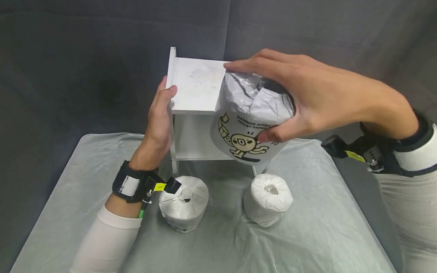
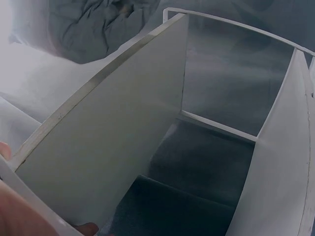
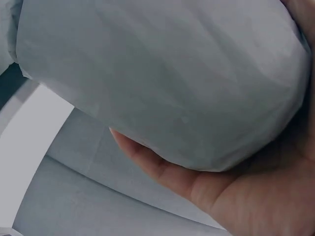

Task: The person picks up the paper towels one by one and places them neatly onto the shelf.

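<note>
Wrapped toilet roll [image 1: 250, 121]: held in the air by the right hand [image 1: 317, 96], tilted, in front of the white shelf unit [image 1: 196, 89] at the level of its top board and overlapping that board's right front corner.
Right hand grip: fingers spread over the crumpled top end of the roll, thumb pressed on the printed side below; the right wrist view shows the wrapper [image 3: 157, 78] bulging against the palm [image 3: 236, 196].
Left hand [image 1: 159, 121]: flat against the shelf unit's left side panel, fingers straight, fingertips at the top board's left edge, pinching nothing.
Shelf unit interior: the left wrist view shows bare white panels [image 2: 108, 147] and an open back, with dark cloth behind.
Front left roll [image 1: 184, 203]: stands on the pale table cover [image 1: 324, 235], just before the shelf unit's left leg and just beside the left wrist strap.
Front right roll [image 1: 268, 199]: stands on the cover before the shelf unit's right leg, below the held roll.
Risk, slip: the grip sits on loose wrapper, so the paper could likely shift or tear and drop the roll onto the front right roll.
Risk, knock: the roll's nearness to the top board's corner could nudge the light shelf unit, should the flat left hand give way.
</note>
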### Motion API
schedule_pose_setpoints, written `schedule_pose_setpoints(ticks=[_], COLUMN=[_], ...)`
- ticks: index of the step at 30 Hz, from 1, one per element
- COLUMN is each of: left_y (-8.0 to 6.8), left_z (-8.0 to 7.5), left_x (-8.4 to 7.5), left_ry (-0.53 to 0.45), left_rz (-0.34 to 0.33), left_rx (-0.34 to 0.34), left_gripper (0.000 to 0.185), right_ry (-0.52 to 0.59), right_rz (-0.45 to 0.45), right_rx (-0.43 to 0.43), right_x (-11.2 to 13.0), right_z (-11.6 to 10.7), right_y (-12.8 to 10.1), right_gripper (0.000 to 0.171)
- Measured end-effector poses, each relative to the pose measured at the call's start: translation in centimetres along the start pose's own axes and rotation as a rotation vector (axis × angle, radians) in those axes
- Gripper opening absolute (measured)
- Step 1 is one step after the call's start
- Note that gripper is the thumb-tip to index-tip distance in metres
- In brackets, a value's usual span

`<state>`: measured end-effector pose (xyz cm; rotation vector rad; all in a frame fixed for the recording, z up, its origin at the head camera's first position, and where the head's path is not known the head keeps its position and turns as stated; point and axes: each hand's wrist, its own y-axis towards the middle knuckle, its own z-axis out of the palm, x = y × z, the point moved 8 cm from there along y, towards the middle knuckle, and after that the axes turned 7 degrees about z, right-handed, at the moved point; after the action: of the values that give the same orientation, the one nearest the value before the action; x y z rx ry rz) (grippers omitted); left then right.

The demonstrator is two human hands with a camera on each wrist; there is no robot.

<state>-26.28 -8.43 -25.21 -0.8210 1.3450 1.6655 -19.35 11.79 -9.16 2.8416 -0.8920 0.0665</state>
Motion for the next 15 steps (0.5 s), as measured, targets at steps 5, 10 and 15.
schedule_pose_setpoints(ticks=[5,10,15], left_y=[0.0,0.1,0.0], left_z=[0.0,0.0,-0.1], left_x=[-0.1,0.1,0.2], left_ry=[0.003,0.006,0.009], left_rz=[0.009,0.002,-0.015], left_rx=[0.009,0.013,0.008], left_gripper=[0.077,0.076,0.076], right_ry=[-0.001,-0.005,0.018], right_rz=[0.024,0.080,0.151], right_rx=[0.005,0.034,0.064], right_x=[-0.8,-2.0,-3.2], right_z=[-0.7,-1.0,-1.3], right_y=[1.0,2.0,3.5], right_gripper=[0.108,0.105,0.102])
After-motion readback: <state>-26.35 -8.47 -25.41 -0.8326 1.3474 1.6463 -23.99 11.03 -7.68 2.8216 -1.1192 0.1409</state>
